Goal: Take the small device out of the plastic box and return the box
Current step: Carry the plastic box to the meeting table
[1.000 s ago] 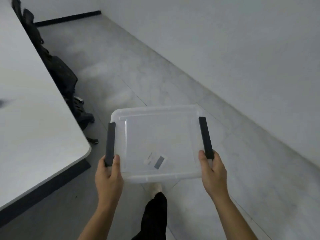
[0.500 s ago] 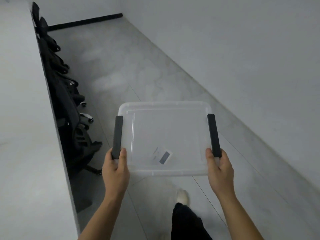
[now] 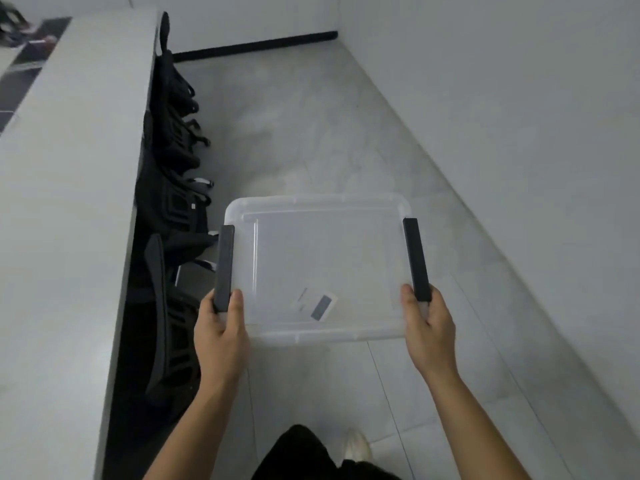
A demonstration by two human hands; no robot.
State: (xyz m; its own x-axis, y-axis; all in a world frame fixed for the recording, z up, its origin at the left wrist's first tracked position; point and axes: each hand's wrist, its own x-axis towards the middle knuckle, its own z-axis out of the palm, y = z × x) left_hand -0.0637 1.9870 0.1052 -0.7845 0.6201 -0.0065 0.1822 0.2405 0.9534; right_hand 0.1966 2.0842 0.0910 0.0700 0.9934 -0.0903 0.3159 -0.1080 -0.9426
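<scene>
I carry a clear plastic box with its lid on, held level above the floor in front of me. It has a black latch handle on each side. My left hand grips the near end of the left handle. My right hand grips the near end of the right handle. Through the lid I see only a small label with a grey patch. No small device shows inside the box.
A long white table runs along my left, with black office chairs pushed under its right edge. A white wall slants along the right. Grey tiled floor stretches ahead between them. My dark trouser leg and pale shoe show below.
I have walked forward along the table with the box. The table and chairs now fill more of the left side. My grip on both handles is unchanged.
</scene>
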